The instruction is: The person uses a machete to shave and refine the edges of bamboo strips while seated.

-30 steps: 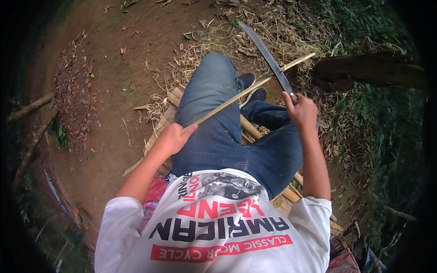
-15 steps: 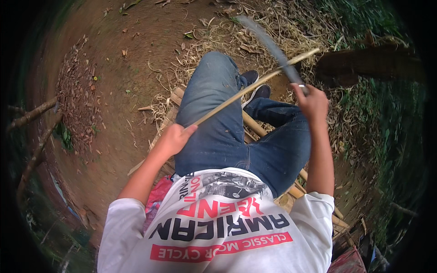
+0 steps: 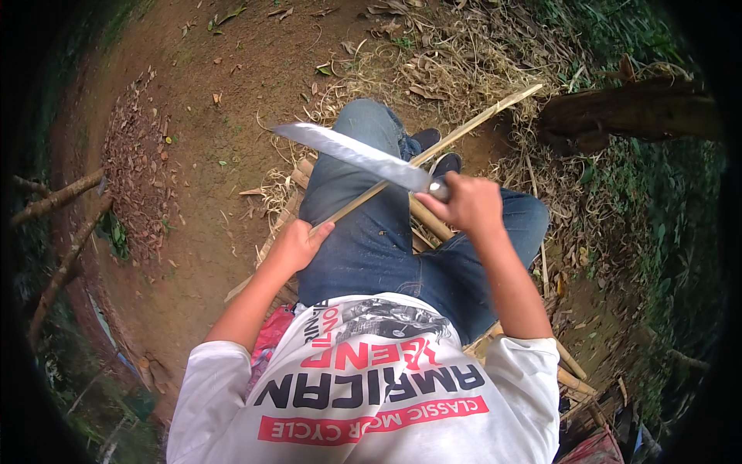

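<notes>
My left hand (image 3: 297, 243) is closed round the near end of a thin, pale bamboo strip (image 3: 471, 125), over my left thigh. From there the strip slants up and away to the right, past my knees. My right hand (image 3: 471, 203) grips the handle of a large knife (image 3: 352, 151) with a long, slightly curved blade. The blade lies across the strip roughly midway along it, its tip pointing to the far left. Most of the knife's handle is hidden in my fist.
I sit on a bamboo slat seat (image 3: 433, 216). Curled shavings (image 3: 464, 54) litter the ground ahead. A dark log (image 3: 630, 112) lies at the right, and branches (image 3: 66, 197) stand at the left. Pink cloth (image 3: 270, 332) sits beside my left hip.
My right hand has drawn the knife back toward me and to the left along the strip. The blade has swung from pointing far ahead to pointing left. My left hand has barely moved.
</notes>
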The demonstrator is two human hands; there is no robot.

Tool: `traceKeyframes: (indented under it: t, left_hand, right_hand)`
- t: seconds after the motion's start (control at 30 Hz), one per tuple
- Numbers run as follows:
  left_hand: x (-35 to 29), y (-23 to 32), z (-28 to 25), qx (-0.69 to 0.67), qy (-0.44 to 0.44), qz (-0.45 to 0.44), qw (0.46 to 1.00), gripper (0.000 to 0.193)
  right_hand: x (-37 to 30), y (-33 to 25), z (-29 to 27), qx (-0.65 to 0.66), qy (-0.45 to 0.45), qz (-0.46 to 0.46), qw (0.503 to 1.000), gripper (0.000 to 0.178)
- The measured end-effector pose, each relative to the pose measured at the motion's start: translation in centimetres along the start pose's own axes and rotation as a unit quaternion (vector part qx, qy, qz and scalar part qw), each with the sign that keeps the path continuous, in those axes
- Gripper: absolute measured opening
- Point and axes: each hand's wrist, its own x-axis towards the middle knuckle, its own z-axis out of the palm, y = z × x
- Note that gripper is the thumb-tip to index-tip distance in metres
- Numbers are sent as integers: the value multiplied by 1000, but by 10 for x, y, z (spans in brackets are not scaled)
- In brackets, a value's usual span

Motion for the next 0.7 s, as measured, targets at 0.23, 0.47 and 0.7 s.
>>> traceKeyframes:
  t: [0.23, 0.47, 0.7]
  left_hand:
    - [3, 13, -3, -13, 10, 27, 1000, 81]
    - [3, 8, -5, -18, 9, 18, 1000, 82]
    - [1, 2, -5, -36, 10, 18, 999, 79]
  right_hand:
    - [2, 107, -41, -84, 79, 213, 970, 60]
    - [1, 26, -8, 64, 46, 174, 982, 61]
    - [2, 2, -4, -32, 17, -22, 999, 64]
